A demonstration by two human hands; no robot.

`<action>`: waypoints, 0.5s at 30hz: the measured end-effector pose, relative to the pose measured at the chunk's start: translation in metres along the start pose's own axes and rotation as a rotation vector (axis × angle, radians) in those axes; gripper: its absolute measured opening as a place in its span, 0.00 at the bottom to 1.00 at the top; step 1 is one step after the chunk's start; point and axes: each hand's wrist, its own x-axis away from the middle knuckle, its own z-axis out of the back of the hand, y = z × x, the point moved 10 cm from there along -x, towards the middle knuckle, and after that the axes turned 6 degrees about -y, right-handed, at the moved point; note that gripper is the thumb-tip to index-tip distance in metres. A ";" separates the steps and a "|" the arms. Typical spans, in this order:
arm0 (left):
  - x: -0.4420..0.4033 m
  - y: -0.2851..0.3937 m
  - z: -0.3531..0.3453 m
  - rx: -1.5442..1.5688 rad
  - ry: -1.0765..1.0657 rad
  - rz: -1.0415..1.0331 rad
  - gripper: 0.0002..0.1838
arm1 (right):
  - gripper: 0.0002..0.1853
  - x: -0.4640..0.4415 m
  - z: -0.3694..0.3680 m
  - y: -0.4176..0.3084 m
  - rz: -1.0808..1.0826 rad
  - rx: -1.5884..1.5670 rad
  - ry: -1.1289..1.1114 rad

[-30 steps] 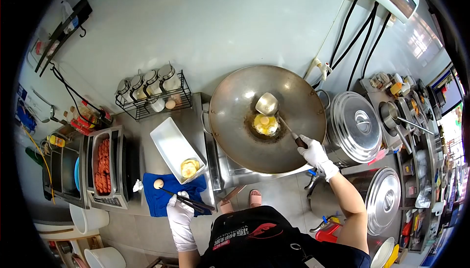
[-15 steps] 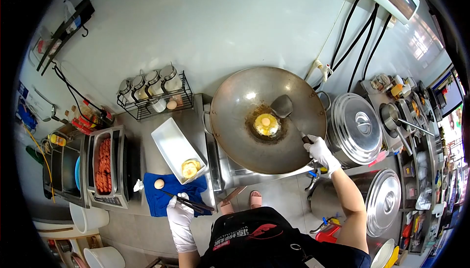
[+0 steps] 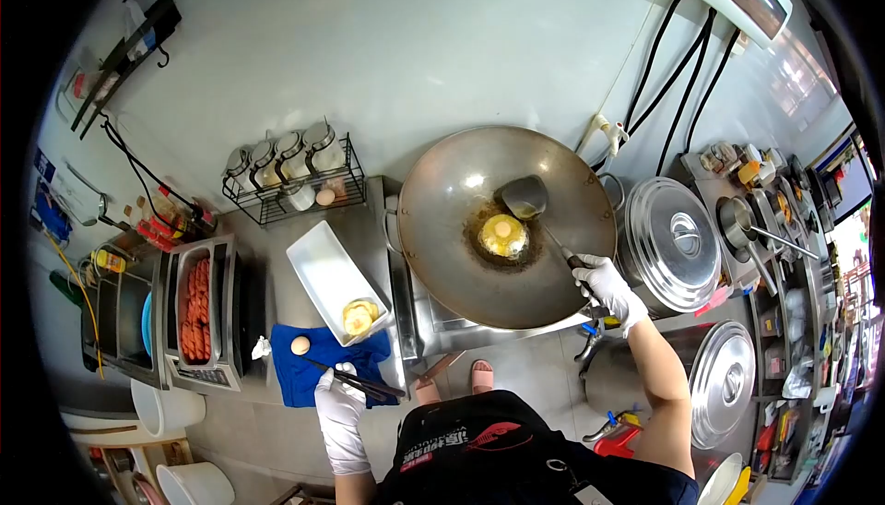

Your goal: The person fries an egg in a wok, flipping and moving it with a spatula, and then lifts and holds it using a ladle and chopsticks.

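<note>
In the large wok, a frying egg with a yellow middle lies in browned oil. My gloved right hand is closed round the handle of a wok spatula, whose dark blade rests just above and right of the egg. My gloved left hand grips dark chopsticks over a folded blue cloth. A whole egg sits on that cloth near the chopsticks. Beyond it stands a white rectangular tray with fried eggs at its near end.
A wire rack of lidded jars stands against the wall. Lidded steel pots flank the wok on the right. To the left is a warmer holding reddish sausages. A tap juts from the wall behind the wok.
The spatula blade has shifted slightly left and down, nearer the egg, and my right hand has moved a little. My left hand and the chopsticks stay in place.
</note>
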 end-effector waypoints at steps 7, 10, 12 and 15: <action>-0.002 -0.003 -0.003 -0.008 0.032 -0.013 0.07 | 0.24 0.003 -0.006 -0.009 0.248 0.415 0.120; -0.001 -0.003 -0.006 -0.008 0.051 -0.024 0.07 | 0.26 0.009 -0.009 -0.022 0.391 0.595 0.208; 0.000 -0.001 -0.006 -0.007 0.062 -0.036 0.07 | 0.26 0.011 -0.008 -0.025 0.410 0.629 0.231; 0.000 -0.002 -0.006 0.004 0.018 -0.011 0.07 | 0.26 0.009 -0.003 -0.025 0.407 0.653 0.261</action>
